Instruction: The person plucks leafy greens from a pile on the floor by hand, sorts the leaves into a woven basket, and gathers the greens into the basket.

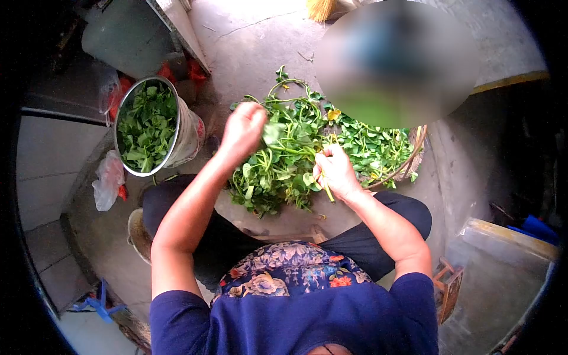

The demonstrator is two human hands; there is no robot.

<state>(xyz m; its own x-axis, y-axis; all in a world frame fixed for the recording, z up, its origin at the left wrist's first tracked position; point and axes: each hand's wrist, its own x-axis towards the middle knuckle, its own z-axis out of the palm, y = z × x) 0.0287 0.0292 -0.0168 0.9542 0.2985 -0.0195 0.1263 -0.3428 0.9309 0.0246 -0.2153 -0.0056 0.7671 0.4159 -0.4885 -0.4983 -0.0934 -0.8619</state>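
Observation:
A heap of leafy green vines (272,171) lies on the floor in front of me, between my knees. My right hand (338,170) is closed around several green stems (296,151), their cut ends poking out below the fingers. Over the left side of the heap, my left hand (244,131) is raised with its fingers curled shut. A blurred leaf (274,134) shows right beside it; whether the fingers grip that leaf is hard to see. Several yellowed leaves (333,115) show near the top of the heap.
To the left, a metal bucket (188,137) holds picked green leaves (148,127). A shallow basket (419,152) of leaves sits at the right, beneath a blurred-out area. A plastic bag (109,182) lies by the bucket. A broom (321,9) is at the top.

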